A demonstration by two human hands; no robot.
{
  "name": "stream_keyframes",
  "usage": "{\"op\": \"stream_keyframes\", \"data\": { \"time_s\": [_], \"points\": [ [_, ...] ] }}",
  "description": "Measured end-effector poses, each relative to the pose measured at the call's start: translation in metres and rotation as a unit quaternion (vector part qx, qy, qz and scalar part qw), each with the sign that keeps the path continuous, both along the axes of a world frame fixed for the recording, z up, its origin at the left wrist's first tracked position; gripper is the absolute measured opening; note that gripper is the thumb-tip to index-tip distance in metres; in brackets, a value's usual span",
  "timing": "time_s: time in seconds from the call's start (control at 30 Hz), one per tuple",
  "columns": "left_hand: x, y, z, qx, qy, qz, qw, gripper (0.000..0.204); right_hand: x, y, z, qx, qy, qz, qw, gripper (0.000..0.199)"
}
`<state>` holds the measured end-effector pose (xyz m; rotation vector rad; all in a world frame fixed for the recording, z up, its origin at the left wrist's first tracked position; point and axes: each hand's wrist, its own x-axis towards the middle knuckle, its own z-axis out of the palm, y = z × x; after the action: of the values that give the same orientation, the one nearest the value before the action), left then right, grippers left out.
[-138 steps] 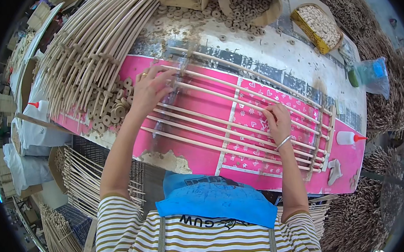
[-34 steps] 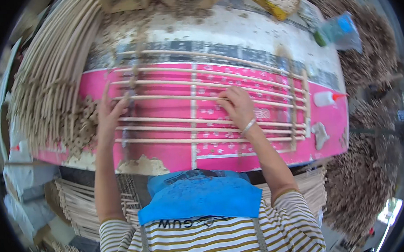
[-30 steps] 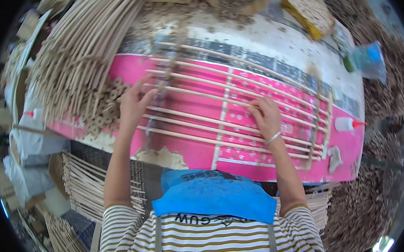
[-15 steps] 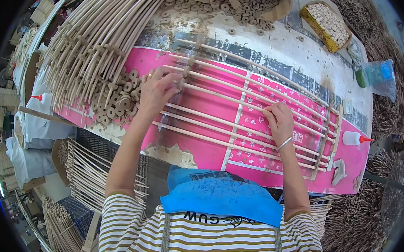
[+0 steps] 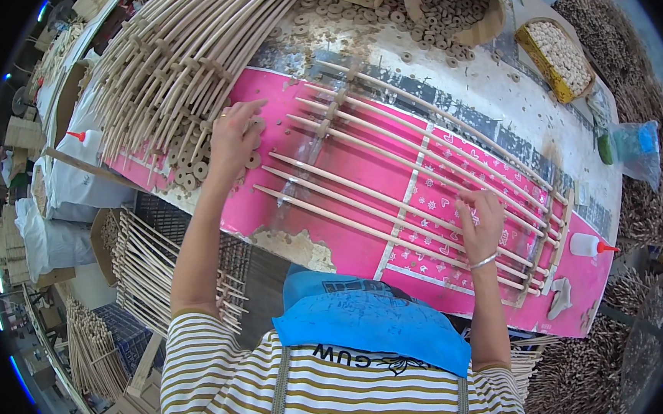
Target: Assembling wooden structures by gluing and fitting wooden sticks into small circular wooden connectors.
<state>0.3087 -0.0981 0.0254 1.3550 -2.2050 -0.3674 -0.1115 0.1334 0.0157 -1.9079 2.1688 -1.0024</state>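
**Reaching into the ring pile while steadying the rod frame**

Your left hand [image 5: 233, 137] lies over the heap of small wooden rings [image 5: 190, 159] at the left end of the pink work board [image 5: 348, 229]. Its fingers are spread loosely and bent down onto the rings, with the fingertips near the board's upper left edge; you cannot tell from this view whether a ring is pinched between them. A ring band shows on one finger.

Your right hand [image 5: 482, 223] rests on the rod frame [image 5: 414, 178], fingers slightly apart and pressed flat across two or three of the long rods near the frame's right part. It grips nothing; it lies on top. A thin bracelet [image 5: 483, 262] circles that wrist.

The rod frame lies slantwise on the pink board, its long pale rods running from upper left to lower right, crossed by short slats at the left, the middle and the far right end. Beside the right end stands a small white glue bottle [image 5: 589, 245] with a red tip. Behind the board, a large bundle of curved rod frames [image 5: 182, 56] is stacked at upper left, a round tub of rings [image 5: 459, 2] sits at the top, and a yellow box [image 5: 559, 56] of small pale pieces sits to its right.
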Motion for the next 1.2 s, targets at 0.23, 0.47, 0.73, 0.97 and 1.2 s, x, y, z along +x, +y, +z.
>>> {"op": "stream_keyframes", "data": {
  "time_s": [0.23, 0.47, 0.73, 0.97, 1.2],
  "points": [
    [0.014, 0.018, -0.001, -0.051, -0.179, -0.054, 0.981, 0.042, 0.014, 0.018, -0.008, 0.049, -0.034, 0.093, 0.994, 0.023],
    [0.012, 0.028, -0.003, -0.072, -0.205, 0.003, 0.976, 0.038, 0.017, 0.018, -0.02, 0.045, -0.044, 0.094, 0.994, 0.013],
    [0.026, 0.032, 0.006, -0.051, -0.17, 0.008, 0.984, 0.032, 0.019, 0.019, -0.014, 0.011, -0.083, 0.075, 0.994, 0.011],
    [0.008, 0.035, -0.006, 0.282, 0.339, 0.011, 0.897, 0.035, 0.018, 0.018, -0.006, 0.002, -0.096, 0.078, 0.992, 0.012],
    [0.013, 0.031, -0.015, 0.369, 0.407, 0.01, 0.835, 0.04, 0.018, 0.017, -0.005, 0.003, -0.104, 0.074, 0.992, 0.011]
  ]
}}
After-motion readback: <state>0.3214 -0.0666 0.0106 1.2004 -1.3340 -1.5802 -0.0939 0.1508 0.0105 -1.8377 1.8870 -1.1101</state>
